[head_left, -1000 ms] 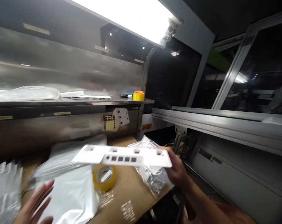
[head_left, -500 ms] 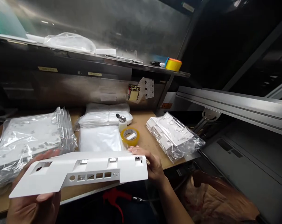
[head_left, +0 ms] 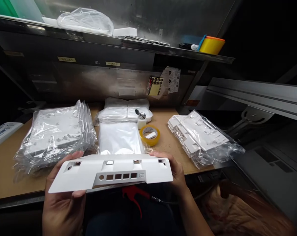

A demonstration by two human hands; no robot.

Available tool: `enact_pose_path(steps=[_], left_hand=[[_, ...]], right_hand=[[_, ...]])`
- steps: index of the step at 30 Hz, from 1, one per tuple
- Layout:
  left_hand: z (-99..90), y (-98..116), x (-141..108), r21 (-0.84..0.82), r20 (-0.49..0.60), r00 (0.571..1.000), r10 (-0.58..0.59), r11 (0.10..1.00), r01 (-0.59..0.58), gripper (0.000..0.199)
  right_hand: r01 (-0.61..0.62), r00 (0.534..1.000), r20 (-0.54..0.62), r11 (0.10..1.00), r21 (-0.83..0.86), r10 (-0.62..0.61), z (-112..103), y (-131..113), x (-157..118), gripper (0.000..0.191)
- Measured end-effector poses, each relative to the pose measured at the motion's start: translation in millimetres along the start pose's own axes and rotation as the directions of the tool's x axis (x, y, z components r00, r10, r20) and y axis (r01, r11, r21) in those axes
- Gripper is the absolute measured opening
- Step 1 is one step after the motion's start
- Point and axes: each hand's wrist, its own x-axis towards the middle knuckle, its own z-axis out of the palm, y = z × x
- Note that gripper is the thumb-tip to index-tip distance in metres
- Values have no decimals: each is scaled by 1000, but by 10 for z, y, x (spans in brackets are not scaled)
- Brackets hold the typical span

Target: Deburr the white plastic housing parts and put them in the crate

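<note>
Between both hands is a white plastic housing (head_left: pixel 111 175), its long side facing me with a round hole and a row of square port openings. My left hand (head_left: pixel 64 200) grips its left end, thumb below and fingers over the top edge. My right hand (head_left: pixel 176 173) is closed around the right end, its fingers along the top and back. Just beyond the housing lies a stack of clear plastic bags (head_left: pixel 120 137). A roll of yellow tape (head_left: pixel 150 135) with a small white piece inside sits to the right, beside a small pump bottle (head_left: pixel 141 121).
Bagged white panels (head_left: pixel 56 127) are piled at left; more bagged white parts (head_left: pixel 200 132) lie at right. A red air gun (head_left: pixel 135 193) hangs below the table edge. A metal shelf (head_left: pixel 143 47) spans the back. A brown bag (head_left: pixel 237 209) is at lower right.
The view has shifted, so the table and shelf appear further right. The housing is more level and slightly farther from me, still held in both hands.
</note>
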Motion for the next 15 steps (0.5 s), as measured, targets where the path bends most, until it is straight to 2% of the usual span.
enact_pose_path(steps=[6,10,13,15], left_hand=[[72,18,-16,-49,-23,998,52,997,-53,81],[84,26,-44,-116,71,997,35,993,-26,75],[113,14,-67,-131,50,998,24,991,-18,76],[123,-16,-54,-210,31,1000,1,978,5,79]], right_hand=[[34,999,-37,996,88,-30,-15,84,4,36],[42,998,-58,992,122,-35,-14,143,-10,34],[37,997,-77,989,140,-26,-24,192,-14,32],[54,996,-73,989,138,-45,-43,220,-14,31]])
